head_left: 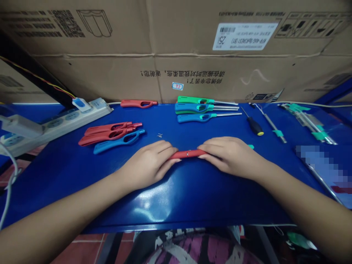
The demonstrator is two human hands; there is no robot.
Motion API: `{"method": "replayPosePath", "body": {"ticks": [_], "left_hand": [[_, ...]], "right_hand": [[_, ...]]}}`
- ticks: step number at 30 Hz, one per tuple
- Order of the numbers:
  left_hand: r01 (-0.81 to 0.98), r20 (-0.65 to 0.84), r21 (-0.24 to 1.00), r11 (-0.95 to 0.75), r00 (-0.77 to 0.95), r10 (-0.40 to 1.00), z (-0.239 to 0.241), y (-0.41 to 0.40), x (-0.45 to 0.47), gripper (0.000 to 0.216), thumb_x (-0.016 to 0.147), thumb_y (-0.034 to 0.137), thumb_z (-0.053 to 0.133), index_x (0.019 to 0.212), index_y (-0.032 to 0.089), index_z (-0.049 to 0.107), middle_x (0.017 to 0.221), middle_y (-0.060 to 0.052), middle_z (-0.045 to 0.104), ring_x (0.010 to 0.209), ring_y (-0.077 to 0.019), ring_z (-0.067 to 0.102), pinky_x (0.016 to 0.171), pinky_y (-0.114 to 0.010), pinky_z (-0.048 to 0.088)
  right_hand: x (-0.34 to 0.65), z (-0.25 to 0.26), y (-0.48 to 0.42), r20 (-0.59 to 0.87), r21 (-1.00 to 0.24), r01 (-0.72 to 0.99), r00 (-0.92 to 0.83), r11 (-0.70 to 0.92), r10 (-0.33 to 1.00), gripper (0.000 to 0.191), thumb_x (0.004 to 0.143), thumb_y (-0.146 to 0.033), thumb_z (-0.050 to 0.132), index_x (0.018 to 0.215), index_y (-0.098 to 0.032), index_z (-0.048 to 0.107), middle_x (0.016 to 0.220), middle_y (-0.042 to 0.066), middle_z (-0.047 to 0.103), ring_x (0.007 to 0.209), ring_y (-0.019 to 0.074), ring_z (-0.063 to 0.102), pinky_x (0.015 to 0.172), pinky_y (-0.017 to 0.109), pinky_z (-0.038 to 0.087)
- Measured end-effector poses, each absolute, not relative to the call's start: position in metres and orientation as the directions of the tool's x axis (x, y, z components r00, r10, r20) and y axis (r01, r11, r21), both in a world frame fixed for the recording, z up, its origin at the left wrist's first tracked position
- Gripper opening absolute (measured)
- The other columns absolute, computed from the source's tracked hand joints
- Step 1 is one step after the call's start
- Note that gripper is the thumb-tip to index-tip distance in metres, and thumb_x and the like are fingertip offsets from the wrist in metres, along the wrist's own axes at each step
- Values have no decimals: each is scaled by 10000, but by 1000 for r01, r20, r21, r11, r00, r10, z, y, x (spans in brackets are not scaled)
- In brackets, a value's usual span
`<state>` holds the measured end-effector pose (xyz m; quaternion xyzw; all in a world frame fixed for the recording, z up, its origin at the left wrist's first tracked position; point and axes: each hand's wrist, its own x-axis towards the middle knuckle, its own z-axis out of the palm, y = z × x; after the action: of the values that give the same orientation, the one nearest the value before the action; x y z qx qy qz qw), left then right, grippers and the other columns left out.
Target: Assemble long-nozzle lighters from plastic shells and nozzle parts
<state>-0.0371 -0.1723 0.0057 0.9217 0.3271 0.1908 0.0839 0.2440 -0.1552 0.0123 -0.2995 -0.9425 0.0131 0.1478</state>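
Observation:
Between my two hands, just over the blue table [165, 198], is a red lighter handle [188, 154] held level and edge-on. My left hand [150, 161] pinches its left end between thumb and fingers. The right end is gripped the same way by my right hand [233, 156]. A small teal tip [250, 146] shows past my right knuckles; the rest of that thing is hidden. Several small screws [160, 135] lie beyond my left fingers. To their left are red lighter handles [106, 134] piled beside a blue lighter handle [118, 142].
At the back lie a red handle [139, 103] and several blue and green lighters with metal barrels [196, 107]. Further right are a screwdriver [254, 124], a metal tube [272, 126] and bundled tubes [310, 123]. A power strip [57, 123] and cardboard [115, 77] border the table.

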Motion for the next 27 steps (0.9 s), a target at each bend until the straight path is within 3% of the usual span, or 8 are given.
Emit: {"method": "replayPosePath", "body": {"ticks": [6, 10, 14, 16, 18, 21, 27], "left_hand": [[595, 289, 380, -709, 651, 702, 8, -169, -37, 295, 1063, 313, 438, 1246, 148, 601, 1075, -90, 688, 942, -197, 670, 834, -312, 542], [604, 299, 282, -745, 683, 667, 10, -170, -36, 374, 1007, 434, 555, 1272, 174, 602, 1005, -68, 684, 849, -193, 673, 747, -299, 544], [572, 310, 178, -801, 740, 597, 10, -171, -36, 424, 1014, 468, 529, 1301, 162, 597, 991, -76, 705, 857, -211, 688, 740, -314, 545], [553, 311, 150, -819, 760, 570, 9, -171, -36, 411, 1028, 469, 497, 1255, 152, 625, 949, -75, 720, 828, -216, 700, 721, -319, 542], [534, 303, 147, -832, 777, 552, 8, -171, -36, 390, 1034, 463, 487, 1196, 149, 653, 917, -69, 737, 792, -217, 710, 698, -321, 536], [494, 265, 203, -845, 803, 533, 6, -173, -34, 350, 1038, 443, 491, 1125, 163, 682, 876, -49, 753, 741, -201, 716, 660, -304, 522], [484, 235, 261, -835, 807, 541, 4, -176, -31, 344, 1046, 425, 479, 1141, 167, 686, 828, -38, 749, 690, -182, 710, 619, -282, 507]], "right_hand": [[245, 19, -154, 239, -128, 665, -699, 736, 674, 298, 1051, -358, 444, 1045, -174, 678, 965, 74, 753, 876, 238, 697, 739, 352, 475], [241, 23, -159, 119, -202, 715, -660, 669, 741, 313, 1058, -344, 395, 905, -193, 622, 849, 49, 710, 767, 206, 648, 686, 331, 414], [237, 27, -164, 6, -255, 719, -667, 646, 745, 411, 1079, -345, 311, 797, -200, 571, 750, 29, 659, 682, 189, 584, 674, 339, 386], [237, 28, -165, 0, -320, 662, -715, 678, 699, 417, 1087, -370, 301, 864, -196, 607, 821, 30, 683, 744, 189, 604, 747, 349, 416], [237, 27, -166, 22, -382, 578, -775, 721, 632, 352, 1073, -422, 372, 1057, -195, 642, 996, 43, 712, 875, 196, 637, 827, 354, 442], [236, 24, -167, 59, -367, 501, -828, 784, 557, 342, 1048, -396, 459, 1271, -184, 609, 1152, 74, 698, 1001, 219, 647, 864, 364, 465], [234, 21, -169, 86, -363, 472, -842, 803, 533, 320, 1059, -319, 421, 1198, -171, 668, 1066, 83, 720, 934, 204, 669, 811, 352, 499]]}}
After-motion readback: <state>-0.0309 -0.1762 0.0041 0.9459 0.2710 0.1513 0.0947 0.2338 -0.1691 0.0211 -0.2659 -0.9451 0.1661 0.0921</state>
